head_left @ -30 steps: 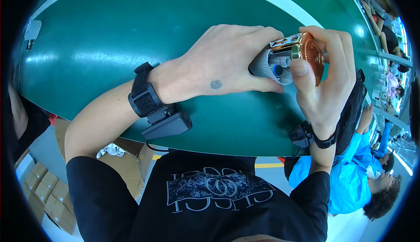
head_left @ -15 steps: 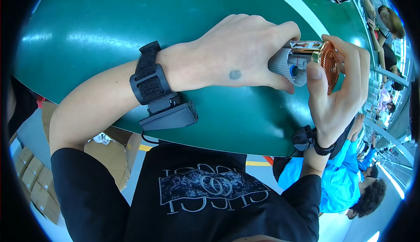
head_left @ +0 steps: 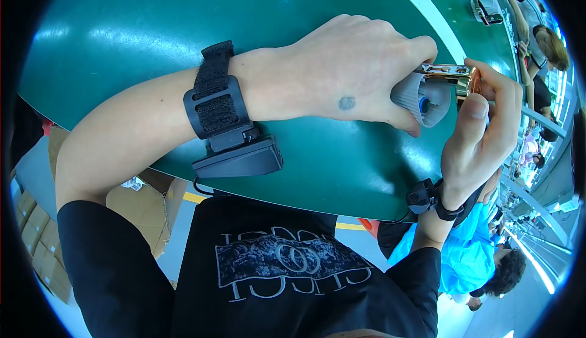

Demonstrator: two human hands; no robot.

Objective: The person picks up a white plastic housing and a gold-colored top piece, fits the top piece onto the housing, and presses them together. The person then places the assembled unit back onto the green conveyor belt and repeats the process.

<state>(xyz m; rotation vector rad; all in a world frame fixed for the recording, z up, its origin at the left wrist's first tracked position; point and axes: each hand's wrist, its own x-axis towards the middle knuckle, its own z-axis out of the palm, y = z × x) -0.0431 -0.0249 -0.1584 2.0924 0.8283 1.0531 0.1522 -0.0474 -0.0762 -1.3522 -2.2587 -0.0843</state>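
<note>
My left hand (head_left: 360,69) is closed around a pale grey ribbed shell (head_left: 408,95), its fingers bent over the far side and its thumb along the near side. Inside the shell's open end shows a small blue round part (head_left: 423,104). A shiny gold slotted metal strip (head_left: 441,69) runs along the far side toward a round copper-gold cap (head_left: 470,84). My right hand (head_left: 479,133) grips that cap, with thumb and fingers around its edge. Whether the cap and shell are joined cannot be seen fully. Both wrists carry strapped black devices.
A green table (head_left: 183,26) with a white stripe (head_left: 427,9) lies beneath my hands. Farther right stands a silvery part (head_left: 486,12). Other people sit at the right, one in a blue garment (head_left: 461,265). An open cardboard box (head_left: 143,213) stands below the table at left.
Both hands and the piece they hold have shifted slightly right in the picture. The copper-gold cap has turned and shows more edge-on, with the gold strip's slots plainer.
</note>
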